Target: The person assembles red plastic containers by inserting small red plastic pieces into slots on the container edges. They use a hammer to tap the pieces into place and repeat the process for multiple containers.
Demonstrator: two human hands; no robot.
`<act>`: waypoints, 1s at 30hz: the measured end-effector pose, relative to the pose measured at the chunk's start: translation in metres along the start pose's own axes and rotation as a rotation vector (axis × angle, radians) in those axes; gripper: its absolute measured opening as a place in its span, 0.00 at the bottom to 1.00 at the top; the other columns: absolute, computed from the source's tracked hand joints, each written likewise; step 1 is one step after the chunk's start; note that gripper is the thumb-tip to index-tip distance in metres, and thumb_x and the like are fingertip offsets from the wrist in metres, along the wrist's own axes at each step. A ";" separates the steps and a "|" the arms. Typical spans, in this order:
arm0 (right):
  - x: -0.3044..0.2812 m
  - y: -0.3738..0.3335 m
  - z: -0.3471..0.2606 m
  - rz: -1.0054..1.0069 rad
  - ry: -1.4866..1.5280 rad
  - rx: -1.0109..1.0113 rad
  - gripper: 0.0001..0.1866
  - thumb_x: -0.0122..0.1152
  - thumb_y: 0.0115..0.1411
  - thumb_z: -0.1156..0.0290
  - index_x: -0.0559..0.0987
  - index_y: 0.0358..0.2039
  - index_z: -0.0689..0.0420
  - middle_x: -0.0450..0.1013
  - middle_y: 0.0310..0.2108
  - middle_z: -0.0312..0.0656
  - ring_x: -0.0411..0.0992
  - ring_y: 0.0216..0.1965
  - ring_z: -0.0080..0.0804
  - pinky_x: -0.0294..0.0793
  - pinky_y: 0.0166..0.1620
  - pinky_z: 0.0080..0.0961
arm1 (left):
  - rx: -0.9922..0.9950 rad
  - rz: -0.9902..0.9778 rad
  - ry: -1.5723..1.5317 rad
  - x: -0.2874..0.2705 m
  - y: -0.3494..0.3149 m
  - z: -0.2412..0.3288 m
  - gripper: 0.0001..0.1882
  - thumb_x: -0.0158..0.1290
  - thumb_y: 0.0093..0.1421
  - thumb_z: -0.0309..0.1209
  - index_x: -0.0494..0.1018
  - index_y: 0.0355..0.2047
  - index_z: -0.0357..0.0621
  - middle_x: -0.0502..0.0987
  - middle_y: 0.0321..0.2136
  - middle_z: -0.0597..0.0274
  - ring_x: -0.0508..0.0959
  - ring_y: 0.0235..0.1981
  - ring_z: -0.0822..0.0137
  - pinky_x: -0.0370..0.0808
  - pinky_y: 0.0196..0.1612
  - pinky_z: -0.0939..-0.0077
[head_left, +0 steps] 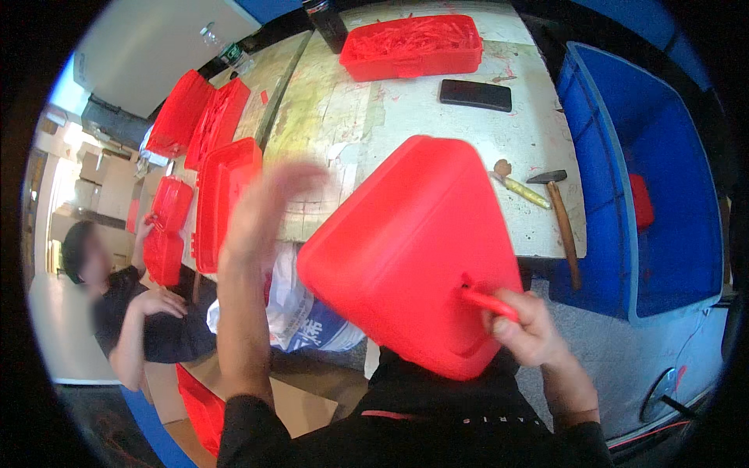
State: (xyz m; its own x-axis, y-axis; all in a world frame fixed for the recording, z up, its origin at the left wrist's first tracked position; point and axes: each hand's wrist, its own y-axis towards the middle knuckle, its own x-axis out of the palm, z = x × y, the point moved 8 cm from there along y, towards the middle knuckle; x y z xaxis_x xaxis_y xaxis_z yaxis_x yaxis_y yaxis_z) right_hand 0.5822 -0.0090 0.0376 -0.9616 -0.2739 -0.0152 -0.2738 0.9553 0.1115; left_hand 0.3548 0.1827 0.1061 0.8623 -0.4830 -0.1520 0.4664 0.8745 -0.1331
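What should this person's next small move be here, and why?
Probably to bring the left hand onto the left side of the red case to steady it. That hand looks blurred and off the case, while the right hand grips a slim red piece at the case's surface. Any support underneath is hidden.

Right hand point(529, 326): closed around a slim red bar point(493, 303) at the side of a large red case point(406, 242).
Red case: tilted, over the table's near edge.
Left hand point(290, 186): blurred, raised, left of the case.
Tabletop point(406, 125): bearing a black phone point(476, 95), a hammer point(559, 214), a yellow tool point(523, 189), a red box point(413, 64) full of red strips point(413, 37).
Right: blue bin point(633, 318) with a red piece point(641, 201) inside.
Left: co-worker point(172, 337) touching an open red container point(173, 204).
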 end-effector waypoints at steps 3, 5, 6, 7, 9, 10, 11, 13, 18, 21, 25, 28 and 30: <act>0.017 0.006 0.025 -0.076 0.029 0.169 0.16 0.55 0.68 0.60 0.74 0.33 0.62 0.68 0.23 0.39 0.68 0.24 0.26 0.68 0.30 0.26 | 0.384 -0.307 0.343 0.045 0.057 0.029 0.24 0.43 0.69 0.42 0.69 0.58 0.41 0.71 0.58 0.52 0.69 0.62 0.58 0.62 0.65 0.57; 0.025 0.008 0.032 -0.099 0.063 0.182 0.16 0.54 0.68 0.59 0.74 0.33 0.62 0.68 0.23 0.38 0.67 0.24 0.25 0.67 0.30 0.26 | 0.655 -0.804 0.481 0.113 0.049 0.016 0.19 0.54 0.62 0.35 0.74 0.51 0.41 0.75 0.51 0.52 0.73 0.56 0.58 0.65 0.61 0.67; 0.029 0.007 0.036 -0.113 0.070 0.223 0.16 0.54 0.68 0.59 0.74 0.33 0.61 0.68 0.23 0.38 0.66 0.24 0.24 0.67 0.30 0.26 | 0.618 -0.943 0.466 0.130 0.054 0.006 0.14 0.54 0.60 0.32 0.77 0.44 0.38 0.78 0.42 0.52 0.77 0.48 0.58 0.70 0.54 0.68; 0.030 0.004 0.032 -0.106 0.016 0.160 0.17 0.54 0.67 0.58 0.74 0.32 0.61 0.68 0.22 0.41 0.70 0.25 0.31 0.68 0.30 0.28 | 0.448 -0.947 0.586 0.137 0.064 -0.012 0.13 0.53 0.60 0.31 0.77 0.42 0.37 0.78 0.39 0.53 0.77 0.45 0.57 0.71 0.53 0.68; 0.043 -0.003 0.030 -0.128 -0.040 0.123 0.16 0.57 0.65 0.58 0.73 0.33 0.61 0.69 0.21 0.46 0.74 0.25 0.42 0.70 0.29 0.32 | 0.285 -0.941 0.647 0.144 0.069 -0.028 0.10 0.53 0.59 0.29 0.78 0.38 0.36 0.78 0.33 0.54 0.78 0.40 0.56 0.73 0.49 0.67; 0.048 -0.006 0.035 -0.126 -0.155 0.154 0.16 0.59 0.63 0.58 0.72 0.34 0.60 0.69 0.20 0.49 0.74 0.24 0.52 0.71 0.27 0.39 | 0.331 -0.906 0.641 0.143 0.066 -0.024 0.10 0.53 0.59 0.28 0.78 0.37 0.35 0.79 0.33 0.53 0.79 0.40 0.57 0.74 0.48 0.67; 0.053 -0.009 0.031 -0.049 -0.231 0.092 0.16 0.61 0.60 0.60 0.71 0.34 0.61 0.68 0.17 0.48 0.71 0.19 0.53 0.70 0.22 0.41 | 0.321 -0.891 0.610 0.139 0.061 -0.020 0.10 0.53 0.59 0.28 0.78 0.38 0.35 0.80 0.35 0.52 0.80 0.41 0.57 0.74 0.48 0.68; 0.065 -0.010 0.026 0.053 -0.343 -0.047 0.15 0.63 0.57 0.63 0.71 0.31 0.62 0.67 0.15 0.46 0.70 0.15 0.49 0.68 0.19 0.40 | 0.387 -0.795 0.430 0.128 0.046 -0.005 0.11 0.52 0.59 0.27 0.79 0.38 0.34 0.81 0.38 0.49 0.81 0.42 0.57 0.75 0.48 0.68; 0.065 -0.013 0.026 0.202 -0.253 -0.275 0.13 0.65 0.53 0.66 0.71 0.21 0.58 0.65 0.13 0.42 0.67 0.12 0.42 0.66 0.18 0.35 | 0.248 -0.572 0.525 0.094 0.010 -0.010 0.11 0.50 0.59 0.25 0.80 0.32 0.31 0.83 0.32 0.46 0.84 0.38 0.53 0.78 0.46 0.66; 0.051 -0.018 0.032 0.264 -0.168 -0.274 0.15 0.63 0.54 0.63 0.70 0.19 0.58 0.63 0.13 0.41 0.66 0.11 0.41 0.65 0.17 0.33 | 0.245 -0.368 0.451 0.086 -0.002 -0.013 0.11 0.50 0.58 0.28 0.79 0.27 0.32 0.80 0.26 0.45 0.81 0.31 0.51 0.76 0.40 0.64; 0.042 -0.021 0.032 0.260 -0.127 -0.214 0.16 0.62 0.55 0.62 0.71 0.20 0.59 0.62 0.12 0.40 0.66 0.11 0.41 0.65 0.17 0.32 | 0.348 -0.199 0.350 0.094 -0.010 -0.001 0.13 0.54 0.56 0.34 0.78 0.22 0.35 0.74 0.18 0.46 0.75 0.20 0.48 0.71 0.25 0.63; 0.037 -0.020 0.032 0.253 -0.146 -0.155 0.17 0.64 0.55 0.61 0.70 0.19 0.58 0.62 0.12 0.42 0.67 0.12 0.42 0.64 0.18 0.33 | 0.356 -0.193 0.422 0.105 -0.016 0.007 0.13 0.54 0.56 0.34 0.78 0.22 0.36 0.75 0.18 0.47 0.76 0.21 0.49 0.72 0.26 0.63; 0.032 -0.020 0.034 0.234 -0.175 -0.165 0.18 0.64 0.55 0.60 0.69 0.19 0.58 0.62 0.12 0.43 0.67 0.12 0.42 0.63 0.18 0.32 | 0.331 -0.175 0.500 0.100 -0.022 0.004 0.12 0.53 0.57 0.32 0.77 0.22 0.36 0.75 0.19 0.48 0.77 0.22 0.50 0.72 0.27 0.64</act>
State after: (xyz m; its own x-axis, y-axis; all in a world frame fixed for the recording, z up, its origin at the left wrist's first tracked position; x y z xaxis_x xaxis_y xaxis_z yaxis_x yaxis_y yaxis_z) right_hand 0.5568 -0.0328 0.0013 -0.9902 -0.0119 -0.1389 -0.0523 0.9553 0.2908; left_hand 0.4313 0.1151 0.0977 0.6084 -0.5122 -0.6062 0.6978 0.7091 0.1012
